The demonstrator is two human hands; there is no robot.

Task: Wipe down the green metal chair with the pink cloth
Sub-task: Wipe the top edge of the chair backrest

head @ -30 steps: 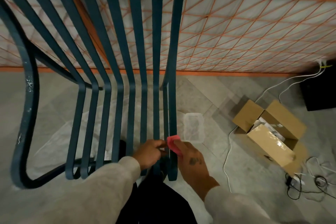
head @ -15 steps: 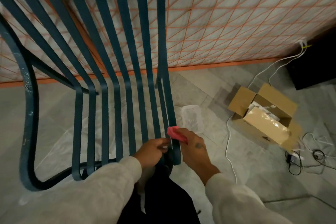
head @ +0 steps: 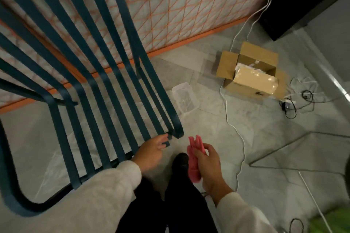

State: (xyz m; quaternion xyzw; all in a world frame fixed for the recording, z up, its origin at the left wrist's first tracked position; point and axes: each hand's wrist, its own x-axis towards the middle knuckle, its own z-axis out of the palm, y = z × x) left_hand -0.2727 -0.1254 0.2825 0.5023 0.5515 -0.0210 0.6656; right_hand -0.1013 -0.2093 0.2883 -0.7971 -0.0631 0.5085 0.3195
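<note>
The green metal chair (head: 113, 89) fills the left half of the head view, its slats running from the top left down to a curved front edge. My left hand (head: 151, 152) rests at that front edge, fingers curled around the end of a slat near the right corner. My right hand (head: 207, 164) is off the chair, just right of the corner, holding the folded pink cloth (head: 194, 159) upright over the floor. The cloth does not touch the chair.
A clear plastic tub (head: 184, 98) lies on the floor beside the chair. An open cardboard box (head: 250, 72) stands further right, with white and black cables (head: 233, 125) around it. An orange lattice panel (head: 180, 5) lines the wall behind. Dark trouser legs and a shoe (head: 180, 161) are below.
My right hand has come away from the chair's right slat with the pink cloth and moved down and right. The view has swung right and tilted. My left hand stays at the front edge.
</note>
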